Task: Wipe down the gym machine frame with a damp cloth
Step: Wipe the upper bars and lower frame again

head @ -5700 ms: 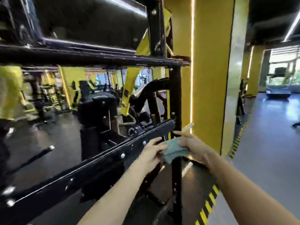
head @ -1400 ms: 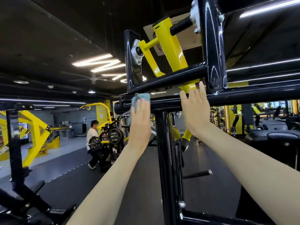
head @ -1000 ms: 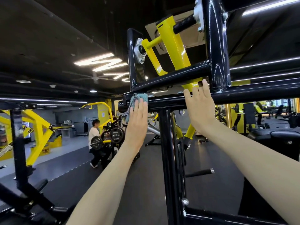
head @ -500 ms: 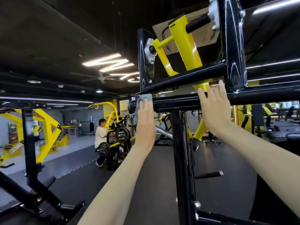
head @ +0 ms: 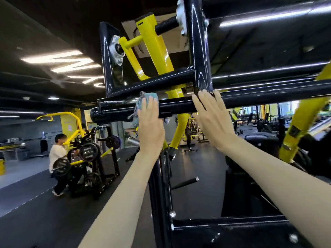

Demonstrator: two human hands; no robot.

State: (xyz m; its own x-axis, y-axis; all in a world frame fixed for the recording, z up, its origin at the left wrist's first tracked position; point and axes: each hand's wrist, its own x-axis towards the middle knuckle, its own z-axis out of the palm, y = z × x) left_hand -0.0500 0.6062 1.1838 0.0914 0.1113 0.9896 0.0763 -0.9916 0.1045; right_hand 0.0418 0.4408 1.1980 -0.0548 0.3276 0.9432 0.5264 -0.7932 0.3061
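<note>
The black frame (head: 198, 51) carries a horizontal crossbar (head: 179, 106) — long axis left to right. The right hand (head: 213, 119) rests flat on it, fingers straight, holding nothing. The left hand (head: 150, 126) — nearer the bar's free end — presses the cloth (head: 148, 95) against the bar with straight fingers; the next stroke should follow that axis.

No writing that I see here can be read. To my left, a black weight plate (head: 87, 152) carries a ring of pale lettering, too small and blurred to make out. Behind it, a pale notice (head: 69, 126) on a yellow pillar (head: 76, 116) is only a smudge. To my right, a dark label (head: 293, 130) on a yellow machine arm (head: 304, 113) shows no legible marks.
</note>
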